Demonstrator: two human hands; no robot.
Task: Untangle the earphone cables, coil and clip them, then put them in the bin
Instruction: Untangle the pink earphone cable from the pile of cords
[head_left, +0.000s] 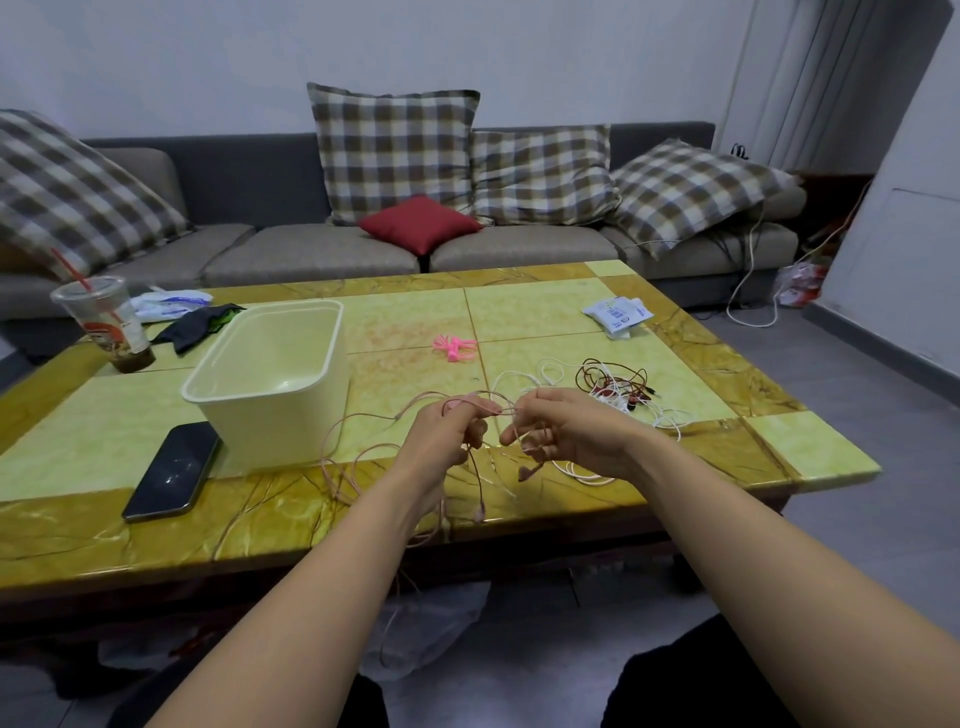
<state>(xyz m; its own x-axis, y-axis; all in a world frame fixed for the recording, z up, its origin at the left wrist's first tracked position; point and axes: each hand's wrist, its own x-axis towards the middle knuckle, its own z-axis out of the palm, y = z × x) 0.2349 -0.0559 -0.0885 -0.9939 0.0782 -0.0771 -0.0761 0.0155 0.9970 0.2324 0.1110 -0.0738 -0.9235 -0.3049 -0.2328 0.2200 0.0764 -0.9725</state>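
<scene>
From the head view, the counter (524, 306) has its near edge under both forearms, and its right edge is close to the pile of white and red cables (618, 389). The bin (270, 379) stands at the left, and the phone (174, 470) lies just beside it, near the front edge. A bare stretch of counter lies between the bin and the pile, and the pink clips (454, 347) are at its far side. A cup (104, 322) stands at the far left corner.

The left hand (447, 431) and the right hand (566, 431) are above the front edge, close to each other. Both have curled fingers and pinch the pink cable (498, 411), which stretches between them. Its loops hang over the counter's edge.
</scene>
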